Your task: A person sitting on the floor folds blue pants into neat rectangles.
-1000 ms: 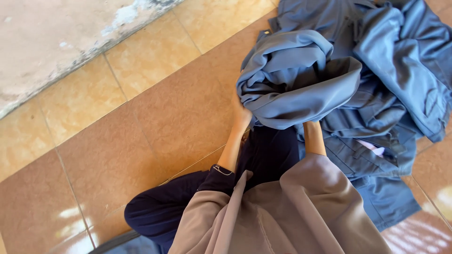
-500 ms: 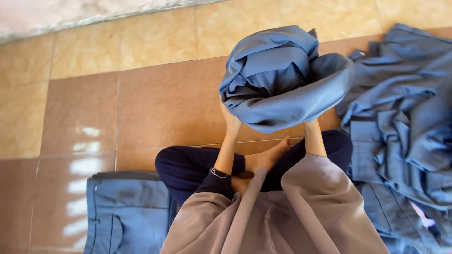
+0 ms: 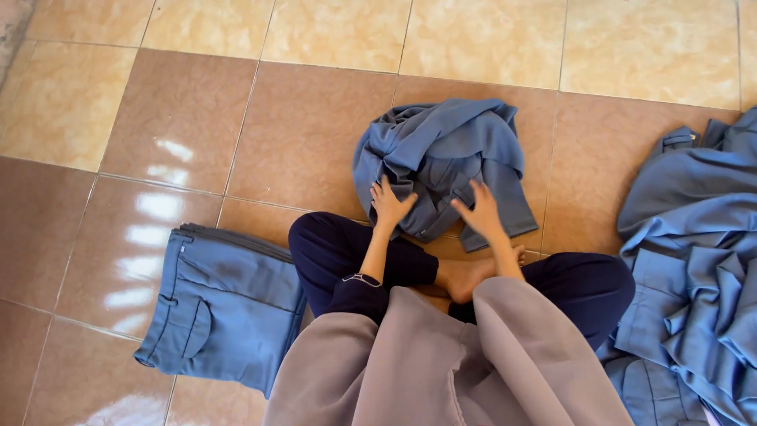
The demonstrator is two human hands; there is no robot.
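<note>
Here two hands, left (image 3: 389, 207) and right (image 3: 482, 213), press flat, fingers spread, on one crumpled garment (image 3: 441, 158).

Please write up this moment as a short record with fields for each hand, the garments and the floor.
Left hand: fingers spread, resting on the crumpled blue garment
Right hand: fingers spread, resting on the same garment
Crumpled garment: bunched on the floor in front of the crossed legs
Folded stack: blue trousers, flat, at the person's left
Loose pile: unfolded blue clothes at the person's right
Floor: glossy tan and brown tiles
</note>
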